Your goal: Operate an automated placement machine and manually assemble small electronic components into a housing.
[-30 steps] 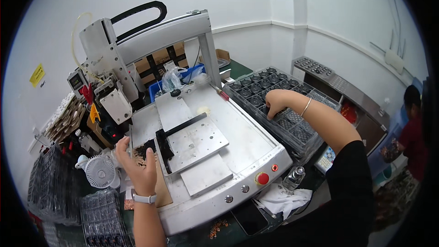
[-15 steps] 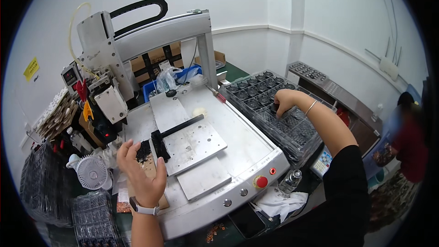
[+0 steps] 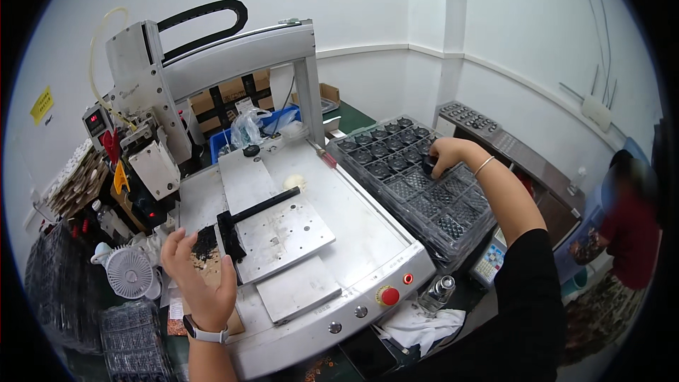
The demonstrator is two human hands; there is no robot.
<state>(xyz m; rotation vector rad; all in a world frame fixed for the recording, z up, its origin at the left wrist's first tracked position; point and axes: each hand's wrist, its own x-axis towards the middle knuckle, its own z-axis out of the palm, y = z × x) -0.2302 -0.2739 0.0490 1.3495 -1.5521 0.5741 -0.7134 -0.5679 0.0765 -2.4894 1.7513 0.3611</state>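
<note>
We have a black round part (image 3: 429, 163) clamped between the fingers of our right hand (image 3: 453, 154), at the pocketed plastic tray (image 3: 426, 205), near the middle of its right edge; we cannot tell whether it touches the tray. We judge it light and stiff, perhaps smooth enough to slip, so we would grip opposite sides of its rim and avoid pressing the top. Our left hand (image 3: 201, 283) has fingers spread apart, holding nothing visible, by the left edge of the machine bed (image 3: 346, 219).
</note>
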